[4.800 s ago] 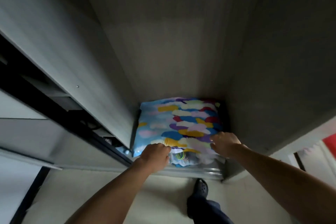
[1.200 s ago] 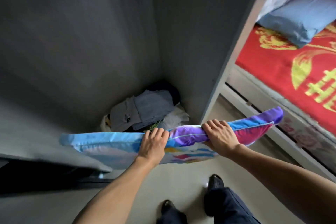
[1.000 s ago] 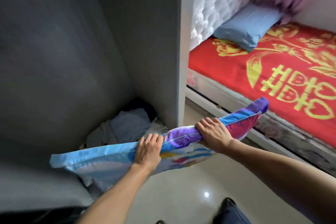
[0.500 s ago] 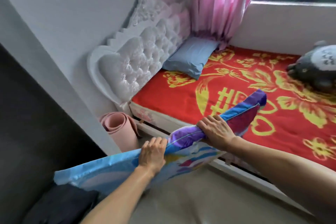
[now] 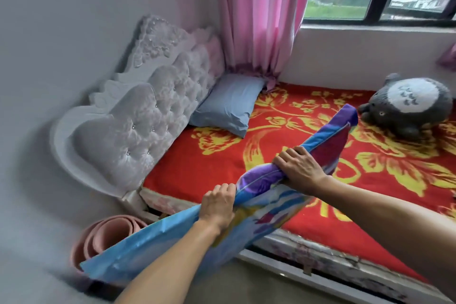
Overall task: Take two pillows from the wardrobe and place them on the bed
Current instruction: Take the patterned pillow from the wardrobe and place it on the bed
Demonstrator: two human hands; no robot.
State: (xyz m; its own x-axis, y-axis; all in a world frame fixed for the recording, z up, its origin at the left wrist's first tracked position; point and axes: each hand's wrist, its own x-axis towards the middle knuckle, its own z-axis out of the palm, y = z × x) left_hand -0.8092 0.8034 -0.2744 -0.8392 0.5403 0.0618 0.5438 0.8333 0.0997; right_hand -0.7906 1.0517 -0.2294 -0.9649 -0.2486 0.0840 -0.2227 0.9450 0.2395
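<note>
**Item: patterned pillow, held over the bed edge**

Pillow (image 5: 266,207) — blue, purple and yellow print, flat and limp — was held in the air at a slant, its far purple corner raised over the red bedspread (image 5: 212,163), its near blue end hanging lower beside the bed frame (image 5: 320,261). It was not yet resting on the bed.

Risks, as judged: the hold ran along one long edge only, so the slack body could fold or swing on release and land partly off the mattress. The low end hung close to a rolled pink mat (image 5: 108,232) on the floor and could brush it. A throw too far right could strike the grey plush toy (image 5: 409,106); one too far back could land on the blue pillow (image 5: 229,103) by the headboard (image 5: 138,118).

Hands: left hand (image 5: 217,207) was clenched over the pillow's upper edge near its middle, knuckles up. Right hand (image 5: 301,170) was wrapped tight around the bunched purple part, higher and further forward. Both forearms were extended — the right reaching out over the bedspread.
</note>
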